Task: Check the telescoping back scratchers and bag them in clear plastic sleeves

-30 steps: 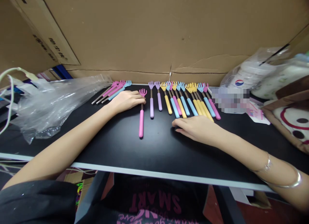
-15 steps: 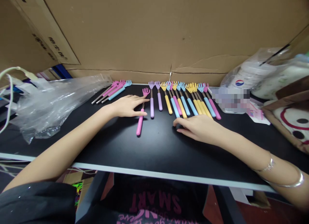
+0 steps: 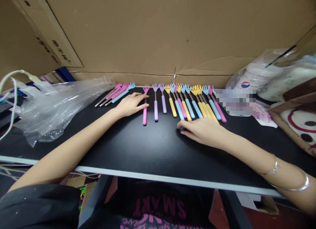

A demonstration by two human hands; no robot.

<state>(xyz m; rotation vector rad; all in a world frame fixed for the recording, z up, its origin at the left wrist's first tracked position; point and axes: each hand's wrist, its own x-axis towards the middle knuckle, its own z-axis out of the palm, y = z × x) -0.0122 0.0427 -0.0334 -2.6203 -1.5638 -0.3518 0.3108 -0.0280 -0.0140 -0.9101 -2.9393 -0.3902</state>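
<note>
Moderately lit, apparently from above. Reflected as soft glare on the counter [image 3: 158, 140] between the hands [image 3: 201, 129]; darker below the counter edge. Pixelated right of the hands. Stretched by wide-angle distortion and softened toward the outer edges.

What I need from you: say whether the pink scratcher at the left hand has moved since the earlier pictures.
Yes, the pink scratcher has moved away from the table's front edge, towards the cardboard wall.
</note>
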